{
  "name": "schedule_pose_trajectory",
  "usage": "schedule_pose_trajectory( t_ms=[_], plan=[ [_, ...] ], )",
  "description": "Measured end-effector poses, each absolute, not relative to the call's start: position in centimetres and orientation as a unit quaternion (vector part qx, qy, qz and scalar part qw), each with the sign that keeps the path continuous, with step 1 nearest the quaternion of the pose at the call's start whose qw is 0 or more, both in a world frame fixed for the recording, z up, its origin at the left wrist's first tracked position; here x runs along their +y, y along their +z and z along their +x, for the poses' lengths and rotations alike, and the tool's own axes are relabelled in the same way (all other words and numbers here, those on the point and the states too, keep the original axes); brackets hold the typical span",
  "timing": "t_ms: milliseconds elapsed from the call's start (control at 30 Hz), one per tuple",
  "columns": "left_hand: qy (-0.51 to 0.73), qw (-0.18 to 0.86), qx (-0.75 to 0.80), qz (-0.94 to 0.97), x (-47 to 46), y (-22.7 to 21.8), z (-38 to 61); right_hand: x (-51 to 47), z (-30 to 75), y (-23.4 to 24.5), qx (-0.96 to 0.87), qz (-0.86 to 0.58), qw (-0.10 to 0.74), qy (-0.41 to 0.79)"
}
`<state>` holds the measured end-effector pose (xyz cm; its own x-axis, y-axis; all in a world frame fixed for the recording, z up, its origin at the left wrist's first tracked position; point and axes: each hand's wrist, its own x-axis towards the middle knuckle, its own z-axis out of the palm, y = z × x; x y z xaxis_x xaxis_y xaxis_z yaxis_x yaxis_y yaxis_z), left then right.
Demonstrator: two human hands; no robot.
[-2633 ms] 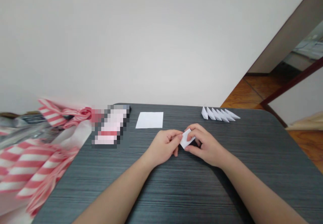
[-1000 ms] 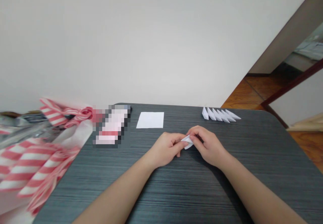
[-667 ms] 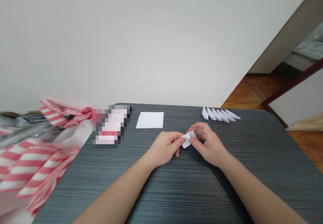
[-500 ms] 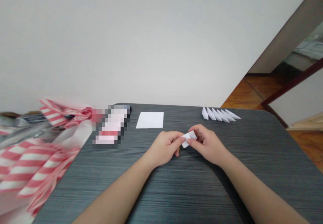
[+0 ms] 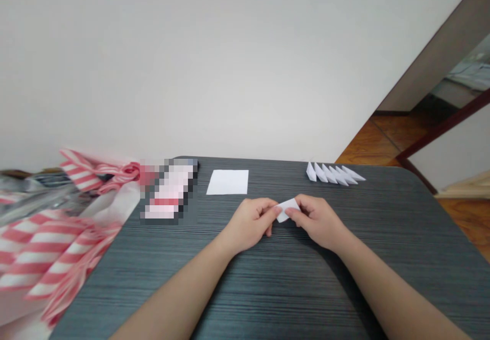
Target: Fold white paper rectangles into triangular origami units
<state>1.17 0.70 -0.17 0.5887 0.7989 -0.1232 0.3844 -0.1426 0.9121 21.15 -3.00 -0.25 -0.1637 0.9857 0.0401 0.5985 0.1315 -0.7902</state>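
A small folded piece of white paper (image 5: 288, 206) is held just above the dark table between my two hands. My left hand (image 5: 254, 222) pinches its left side, thumb on top. From the right, my right hand (image 5: 316, 221) grips the other side, its thumb pressed on the near face and its fingers behind. The fingertips behind the paper are partly hidden. Beyond my left hand lies a flat white paper sheet (image 5: 228, 182). Several pointed folded paper pieces (image 5: 332, 174) stand in an overlapping row behind my right hand.
The dark wood-grain table (image 5: 245, 289) meets a pale wall (image 5: 245, 64) at its back edge. A blurred-out flat object (image 5: 170, 189) lies at the table's left. Red-and-white striped bags (image 5: 46, 248) are heaped beside the table. To the right is a wooden floor (image 5: 363, 141).
My right fingers have closed in on the paper's right side, and its raised flap now looks folded flat. My left hand has barely moved.
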Motion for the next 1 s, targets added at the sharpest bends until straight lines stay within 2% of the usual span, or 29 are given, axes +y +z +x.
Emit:
schedule_pose_trajectory(
  t_ms=[500, 1000],
  plan=[
    [0.215, 0.48, 0.396, 0.753, 0.68, 0.26, 1.16, -3.08, 21.14, -0.43, -0.644, -0.545, 0.323, 0.428],
    [0.218, 0.526, 0.385, 0.727, 0.6, -0.32, 1.21, -3.1, 21.08, 0.0, -0.661, -0.559, 0.302, 0.398]
  ],
)
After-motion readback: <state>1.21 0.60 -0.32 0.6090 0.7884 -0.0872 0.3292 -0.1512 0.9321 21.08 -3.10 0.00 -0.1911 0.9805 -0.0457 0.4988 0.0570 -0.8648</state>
